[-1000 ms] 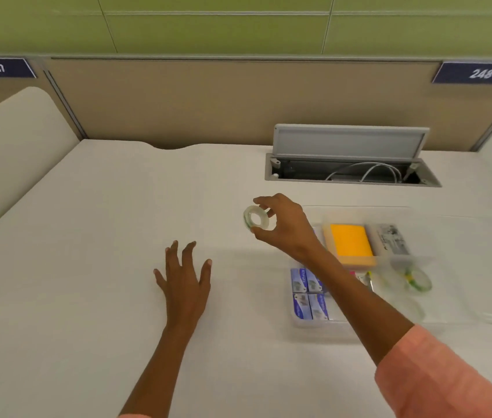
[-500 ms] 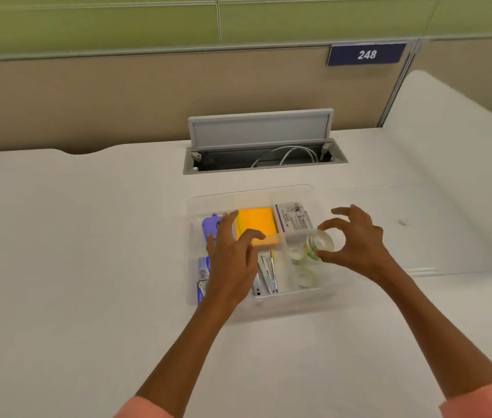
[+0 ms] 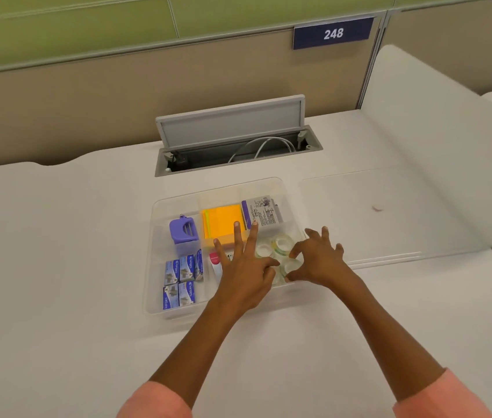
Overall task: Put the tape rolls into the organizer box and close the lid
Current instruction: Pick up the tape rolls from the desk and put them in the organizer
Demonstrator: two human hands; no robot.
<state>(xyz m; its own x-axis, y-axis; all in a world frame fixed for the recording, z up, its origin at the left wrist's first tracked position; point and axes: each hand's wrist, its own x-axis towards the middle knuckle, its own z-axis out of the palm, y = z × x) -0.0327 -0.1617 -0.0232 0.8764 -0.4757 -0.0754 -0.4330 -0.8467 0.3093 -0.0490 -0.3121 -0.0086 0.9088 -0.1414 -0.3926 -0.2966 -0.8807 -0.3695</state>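
Note:
The clear organizer box sits open on the white desk. Several clear tape rolls lie in its front right compartment. My right hand reaches into that compartment, thumb and forefinger closed around one tape roll low among the others. My left hand hovers over the box's middle with fingers spread, its thumb tip touching the rolls and holding nothing. The flat clear lid lies on the desk right of the box.
The box also holds orange sticky notes, a purple item, blue staple boxes and a labelled packet. Behind it a cable hatch stands open. A white divider rises at the right.
My right hand carried the tape roll from the desk's left over to the box and lowered it into the front right compartment. My left hand left the desk and came over the box.

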